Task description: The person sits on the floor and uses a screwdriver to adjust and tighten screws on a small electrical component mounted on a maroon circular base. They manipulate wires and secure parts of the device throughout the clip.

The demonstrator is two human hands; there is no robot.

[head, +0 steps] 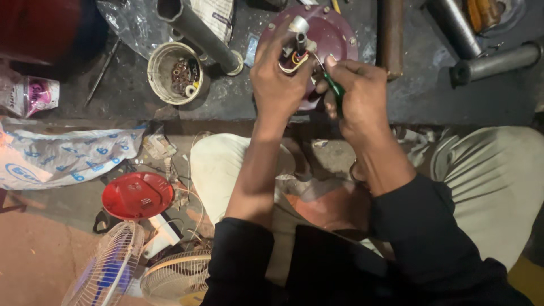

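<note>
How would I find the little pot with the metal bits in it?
Start at the dark workbench in front of the person. Left of the left hand, beside a grey pipe, sits a round, dirty white pot. It alone holds small rings and washers.

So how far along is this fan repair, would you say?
Partway, it seems. Already done: the maroon motor housing lies bare on the bench, and wire fan guards and a red cover lie on the floor. In hand: the left hand steadies the shaft with its coloured wires, while the right hand works a green-handled screwdriver there. Left: likely finishing the wiring and refitting those parts.
</note>
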